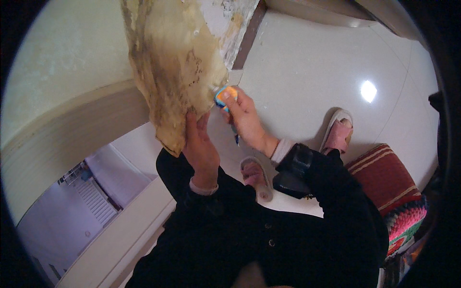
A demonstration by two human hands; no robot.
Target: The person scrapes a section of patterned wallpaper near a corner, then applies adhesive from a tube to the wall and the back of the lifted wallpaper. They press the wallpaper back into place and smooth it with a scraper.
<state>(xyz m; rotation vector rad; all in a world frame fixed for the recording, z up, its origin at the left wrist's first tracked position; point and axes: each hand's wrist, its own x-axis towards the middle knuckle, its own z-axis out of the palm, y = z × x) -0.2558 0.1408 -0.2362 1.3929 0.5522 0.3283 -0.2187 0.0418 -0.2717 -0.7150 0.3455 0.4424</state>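
Observation:
A loose flap of wallpaper (177,62), yellowed with brown and dark stains, hangs down from the wall at the upper middle. My left hand (200,149) is at its lower edge, fingers pointing up against it. Part of those fingers is hidden by the flap. In my right hand (249,120) is a small orange and blue tube (225,96), gripped between thumb and fingers. Its pale tip points left and meets or nearly meets the flap's right edge. Its lower end hangs out below my fingers.
Bare, patchy wall (230,21) shows beside the flap. A curved wooden ledge (96,110) runs along the left, with a lower space beyond it. A red striped woven-covered stool (384,175) stands at right on the glossy tiled floor (312,62). My feet wear pink slippers (337,137).

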